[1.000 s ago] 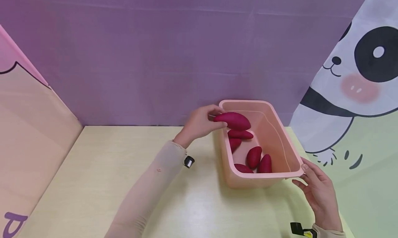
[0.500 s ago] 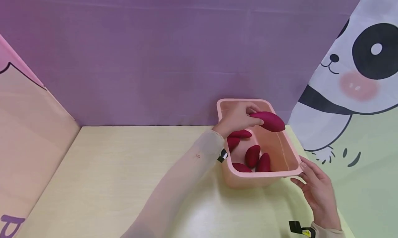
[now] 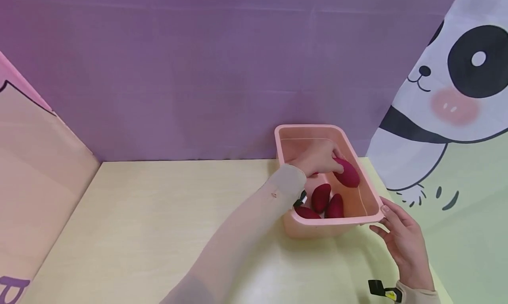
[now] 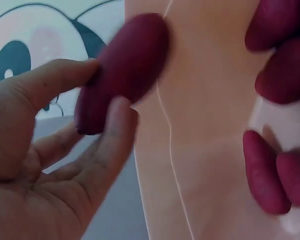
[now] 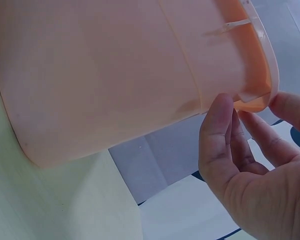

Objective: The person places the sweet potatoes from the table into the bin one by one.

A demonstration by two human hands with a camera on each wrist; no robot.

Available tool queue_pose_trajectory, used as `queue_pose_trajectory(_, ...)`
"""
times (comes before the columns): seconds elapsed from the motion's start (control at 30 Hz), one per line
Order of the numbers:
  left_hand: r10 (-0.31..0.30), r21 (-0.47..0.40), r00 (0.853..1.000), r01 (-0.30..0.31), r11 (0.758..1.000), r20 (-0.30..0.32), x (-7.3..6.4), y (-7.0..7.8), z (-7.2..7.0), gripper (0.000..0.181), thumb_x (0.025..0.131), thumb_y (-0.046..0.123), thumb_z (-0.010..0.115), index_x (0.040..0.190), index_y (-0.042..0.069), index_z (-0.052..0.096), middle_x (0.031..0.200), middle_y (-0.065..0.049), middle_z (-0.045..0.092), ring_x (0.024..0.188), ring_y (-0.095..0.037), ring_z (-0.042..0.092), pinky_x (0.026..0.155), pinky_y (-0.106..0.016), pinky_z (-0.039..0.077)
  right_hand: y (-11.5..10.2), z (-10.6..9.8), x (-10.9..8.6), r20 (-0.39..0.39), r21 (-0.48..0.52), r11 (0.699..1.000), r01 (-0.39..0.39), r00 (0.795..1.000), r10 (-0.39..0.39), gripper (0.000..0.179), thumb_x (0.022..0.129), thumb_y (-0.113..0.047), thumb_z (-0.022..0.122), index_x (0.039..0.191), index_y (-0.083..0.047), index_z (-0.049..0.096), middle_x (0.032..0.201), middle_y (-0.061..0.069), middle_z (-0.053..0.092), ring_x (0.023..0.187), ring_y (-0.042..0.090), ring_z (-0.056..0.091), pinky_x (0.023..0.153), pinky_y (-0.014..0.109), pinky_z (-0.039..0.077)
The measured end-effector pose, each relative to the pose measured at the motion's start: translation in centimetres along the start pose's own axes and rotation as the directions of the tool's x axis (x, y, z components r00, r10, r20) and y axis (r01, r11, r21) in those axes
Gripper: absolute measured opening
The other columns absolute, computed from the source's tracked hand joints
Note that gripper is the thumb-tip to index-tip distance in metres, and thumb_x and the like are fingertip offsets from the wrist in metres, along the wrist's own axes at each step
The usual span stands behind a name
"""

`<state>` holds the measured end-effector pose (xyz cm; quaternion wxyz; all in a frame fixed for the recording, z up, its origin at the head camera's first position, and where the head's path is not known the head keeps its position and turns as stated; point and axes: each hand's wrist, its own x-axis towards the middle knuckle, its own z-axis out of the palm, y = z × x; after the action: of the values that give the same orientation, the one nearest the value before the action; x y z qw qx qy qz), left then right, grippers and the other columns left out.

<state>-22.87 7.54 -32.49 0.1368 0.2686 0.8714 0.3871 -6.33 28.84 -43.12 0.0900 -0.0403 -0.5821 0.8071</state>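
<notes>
A pink plastic bin [image 3: 313, 231] stands on the table, several red sweet potatoes [image 3: 321, 198] lying on its floor. Inside it, toward the right wall, my left hand [image 3: 317, 157] pinches another sweet potato [image 3: 349, 174] by one end. The left wrist view shows this sweet potato [image 4: 137, 60] between thumb and fingers, above the others. At the bin's near right corner, my right hand [image 3: 406, 246] pinches the rim. From the right wrist view, thumb and fingers of the right hand [image 5: 260, 165] meet at the rim corner. My left wrist hides part of the bin's contents.
A pale wooden table [image 3: 158, 229] stretches to the left of the bin. Behind it hangs a purple cloth [image 3: 178, 74], close to the bin's far side. A panda-printed cloth [image 3: 456, 118] borders the right, and a pinkish panel [image 3: 35, 185] the left.
My left hand has carried its sweet potato rightward from the bin's left rim, then lowered it toward the right wall inside. The right hand stays on the rim. The head view shifts slightly.
</notes>
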Motion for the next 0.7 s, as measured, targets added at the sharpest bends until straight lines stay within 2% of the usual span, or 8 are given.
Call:
queue_pose_trajectory(0.07, 0.003, 0.110, 1.000, -0.006, 0.994, 0.030, 0.0, 0.5, 0.4, 0.011, 0.085, 0.021, 0.080, 0.089, 0.017, 0.071, 0.075, 0.005, 0.065, 0.068, -0.012, 0.057, 0.053, -0.022, 0.050, 0.0, 0.0, 0.0, 0.002, 0.001, 1.000, 0.000, 1.000, 0.000, 0.033, 0.104, -0.007, 0.053, 0.134, -0.008, 0.064, 0.116, -0.001, 0.069, 0.088, 0.016, 0.071, 0.071, 0.031, 0.059)
queue_pose_trajectory(0.13, 0.026, 0.176, 0.999, -0.033, 0.984, 0.045, -0.1, 0.9, 0.8, 0.011, 0.085, 0.022, 0.081, 0.087, 0.016, 0.072, 0.073, 0.004, 0.064, 0.067, -0.011, 0.058, 0.055, -0.018, 0.049, -0.1, -0.1, 0.1, 0.004, 0.008, 1.000, 0.006, 1.000, -0.006, 0.033, 0.104, -0.006, 0.053, 0.134, -0.008, 0.064, 0.116, -0.001, 0.069, 0.088, 0.016, 0.071, 0.071, 0.031, 0.059)
queue_pose_trajectory(0.3, 0.008, 0.196, 0.997, -0.023, 0.980, 0.078, -0.6, 1.7, 1.9, 0.015, 0.084, 0.020, 0.083, 0.090, 0.019, 0.069, 0.078, 0.007, 0.064, 0.071, -0.011, 0.059, 0.057, -0.015, 0.049, -0.1, -0.2, 0.0, 0.003, 0.016, 1.000, 0.017, 1.000, -0.018, 0.032, 0.104, -0.006, 0.052, 0.133, -0.007, 0.065, 0.116, -0.001, 0.070, 0.088, 0.016, 0.071, 0.070, 0.031, 0.059)
queue_pose_trajectory(0.5, -0.025, 0.248, 0.995, -0.001, 0.969, 0.100, -0.8, 0.9, 3.8, 0.017, 0.083, 0.018, 0.083, 0.081, 0.016, 0.067, 0.069, 0.004, 0.061, 0.063, -0.010, 0.058, 0.054, -0.017, 0.048, 0.1, 0.0, 0.0, -0.003, 0.002, 1.000, 0.002, 1.000, -0.002, 0.032, 0.104, -0.007, 0.053, 0.133, -0.009, 0.066, 0.115, -0.001, 0.070, 0.087, 0.016, 0.071, 0.071, 0.031, 0.059)
queue_pose_trajectory(0.7, 0.023, 0.295, 0.995, -0.051, 0.954, 0.098, -0.7, 0.6, 4.1, 0.022, 0.085, 0.018, 0.079, 0.072, 0.011, 0.063, 0.057, 0.003, 0.046, 0.055, -0.010, 0.047, 0.048, -0.019, 0.042, 0.0, 0.0, 0.0, 0.007, 0.004, 1.000, 0.008, 1.000, -0.008, 0.032, 0.104, -0.006, 0.053, 0.133, -0.008, 0.066, 0.116, -0.001, 0.070, 0.087, 0.016, 0.071, 0.070, 0.031, 0.059)
